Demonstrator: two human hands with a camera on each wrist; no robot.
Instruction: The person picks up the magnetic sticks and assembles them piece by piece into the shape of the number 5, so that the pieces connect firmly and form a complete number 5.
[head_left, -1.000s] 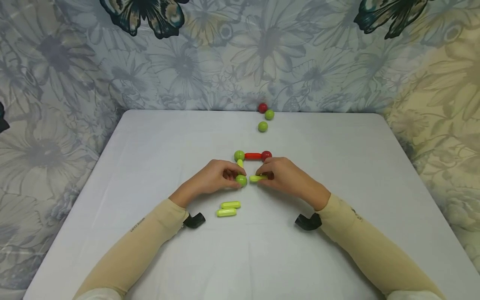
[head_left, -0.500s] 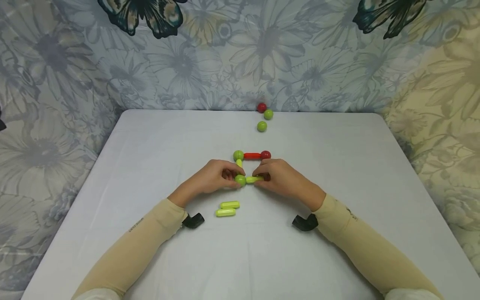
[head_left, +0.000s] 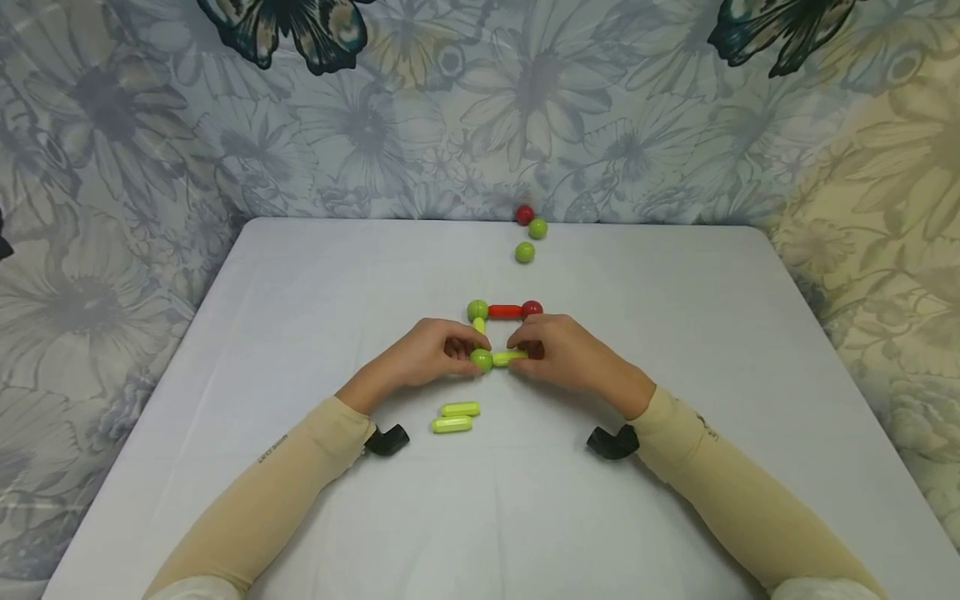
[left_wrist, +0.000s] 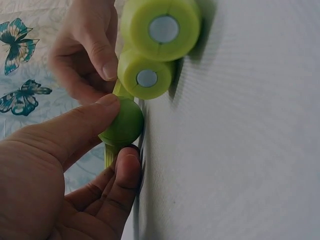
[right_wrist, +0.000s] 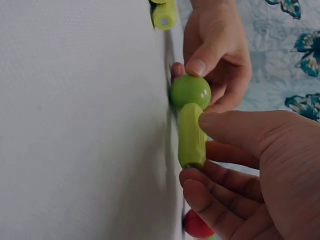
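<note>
My left hand (head_left: 427, 354) pinches a green ball (head_left: 482, 361) between thumb and fingers; the left wrist view shows the grip on the ball (left_wrist: 126, 122) closely. A yellow-green rod (head_left: 506, 359) extends rightward from that ball, touching it. My right hand (head_left: 573, 358) holds the rod, its thumb along the side of the rod (right_wrist: 191, 135) in the right wrist view. Another yellow-green rod (head_left: 479, 326) runs back from the held ball to a second green ball (head_left: 477, 310). From there a red rod (head_left: 505, 311) leads to a red ball (head_left: 532, 309), partly behind my right hand.
Two loose yellow-green rods (head_left: 456, 417) lie side by side nearer me, their grey-disc ends (left_wrist: 164, 29) visible in the left wrist view. At the white table's back edge sit a red ball (head_left: 524, 215) and two green balls (head_left: 525, 252). A patterned cloth (head_left: 375, 125) hangs behind.
My right hand has brought its rod leftward against the green ball, closing the gap between them. In the last half second it shifted only slightly. My left hand stays on the ball.
</note>
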